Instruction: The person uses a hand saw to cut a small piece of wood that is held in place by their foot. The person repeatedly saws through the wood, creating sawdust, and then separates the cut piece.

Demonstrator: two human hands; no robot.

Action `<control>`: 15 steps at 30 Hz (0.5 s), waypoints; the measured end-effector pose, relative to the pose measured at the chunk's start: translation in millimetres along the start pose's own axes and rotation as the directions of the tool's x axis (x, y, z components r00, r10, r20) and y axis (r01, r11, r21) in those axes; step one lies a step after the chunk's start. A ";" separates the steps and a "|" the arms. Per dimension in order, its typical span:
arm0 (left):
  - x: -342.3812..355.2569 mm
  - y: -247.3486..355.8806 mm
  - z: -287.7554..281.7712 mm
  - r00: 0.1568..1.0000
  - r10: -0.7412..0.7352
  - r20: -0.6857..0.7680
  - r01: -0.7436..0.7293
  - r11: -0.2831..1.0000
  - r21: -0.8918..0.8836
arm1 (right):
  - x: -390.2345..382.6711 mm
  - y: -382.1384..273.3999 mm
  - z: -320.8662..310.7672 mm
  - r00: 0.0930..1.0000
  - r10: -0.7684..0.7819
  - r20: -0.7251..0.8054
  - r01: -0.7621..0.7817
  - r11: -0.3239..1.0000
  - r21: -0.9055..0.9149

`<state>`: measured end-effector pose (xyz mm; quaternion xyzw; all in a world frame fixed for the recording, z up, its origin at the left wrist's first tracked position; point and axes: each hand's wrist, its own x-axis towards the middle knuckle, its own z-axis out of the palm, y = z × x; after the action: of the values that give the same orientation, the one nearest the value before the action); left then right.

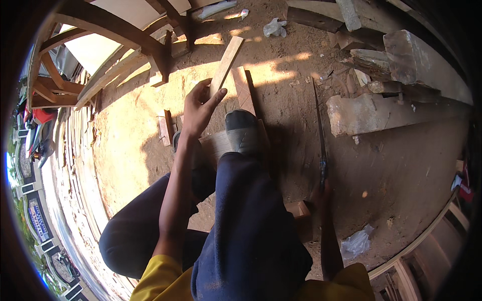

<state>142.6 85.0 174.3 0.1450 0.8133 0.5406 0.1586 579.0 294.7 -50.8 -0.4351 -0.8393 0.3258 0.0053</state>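
Note:
My left hand (200, 106) grips the lower end of a narrow, pale wooden strip (228, 61), thumb on one side and fingers on the other. The strip tilts up and away, above the dirt. Low at my right side, my blurred right hand (321, 194) is closed on the handle of a handsaw (319, 125). Its long dark blade is seen nearly edge-on and points away from me. Between my hands, my shoe (242, 131) rests at the near end of a reddish board (243, 91) with lines marked across it.
A short wood offcut (165, 128) lies left of my shoes. Curved wooden frames (108, 27) stand at the far left. Heavy timber beams (371, 114) are piled on the right. Crumpled clear plastic (357, 242) lies on the dirt near my right arm, another piece (274, 28) farther off.

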 end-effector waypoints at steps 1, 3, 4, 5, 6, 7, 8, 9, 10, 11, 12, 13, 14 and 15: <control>-2.4 7.0 -4.8 0.999 -0.029 0.019 0.028 0.997 0.069 | -2.2 -3.8 0.7 0.998 -0.043 -0.035 0.043 0.999 -0.002; -9.5 20.8 -8.5 1.000 -0.010 0.014 0.009 0.997 0.073 | -10.4 -7.9 -1.2 0.987 -0.116 -0.113 0.116 0.993 -0.004; -16.4 34.5 -11.7 0.999 -0.027 0.021 0.027 0.999 -0.026 | -13.1 -13.0 -2.4 0.979 -0.144 -0.145 0.147 0.989 0.007; -21.4 44.5 -15.5 0.999 -0.039 0.034 0.043 0.991 -0.126 | -16.7 -17.5 -4.3 0.974 -0.153 -0.166 0.160 0.986 0.035; -19.1 43.6 -7.1 0.998 0.037 0.041 -0.026 0.969 -0.247 | -18.3 -17.2 -18.1 0.965 -0.153 -0.213 0.164 0.986 0.034; -23.2 48.2 -13.6 0.998 0.012 0.058 0.004 0.962 -0.272 | -23.3 -23.7 -17.1 0.964 -0.157 -0.213 0.174 0.983 0.064; -27.2 54.0 -19.6 0.997 -0.011 0.078 0.034 0.954 -0.298 | -26.2 -29.4 -18.0 0.967 -0.154 -0.205 0.176 0.980 0.093; -32.8 59.0 -26.5 0.995 -0.025 0.097 0.056 0.941 -0.335 | -28.7 -36.2 -23.5 0.965 -0.162 -0.207 0.187 0.976 0.108; -35.4 58.8 -30.3 0.997 -0.016 0.070 0.034 0.965 -0.259 | -31.0 -42.3 -29.1 0.964 -0.164 -0.210 0.193 0.973 0.125; -38.1 59.4 -34.9 0.997 -0.019 0.070 0.040 0.948 -0.316 | -32.4 -48.3 -35.5 0.962 -0.169 -0.213 0.201 0.970 0.137; -40.8 61.3 -39.1 0.997 -0.018 0.074 0.044 0.927 -0.373 | -33.8 -53.5 -43.3 0.961 -0.172 -0.216 0.206 0.967 0.147; -44.0 64.0 -43.3 0.997 -0.015 0.081 0.049 0.903 -0.427 | -35.8 -58.3 -51.6 0.960 -0.176 -0.218 0.211 0.966 0.152; -49.4 68.2 -51.1 0.993 0.013 0.115 0.039 0.897 -0.440 | -37.8 -63.4 -53.9 0.961 -0.176 -0.212 0.214 0.962 0.171; -50.2 68.1 -55.9 0.991 -0.014 0.131 0.079 0.858 -0.508 | -37.4 -69.7 -56.0 0.960 -0.188 -0.206 0.227 0.957 0.184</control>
<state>169.3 43.4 262.7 0.1109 0.6322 0.7234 0.2543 568.0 269.1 42.0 -0.3701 -0.8381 0.3662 0.1632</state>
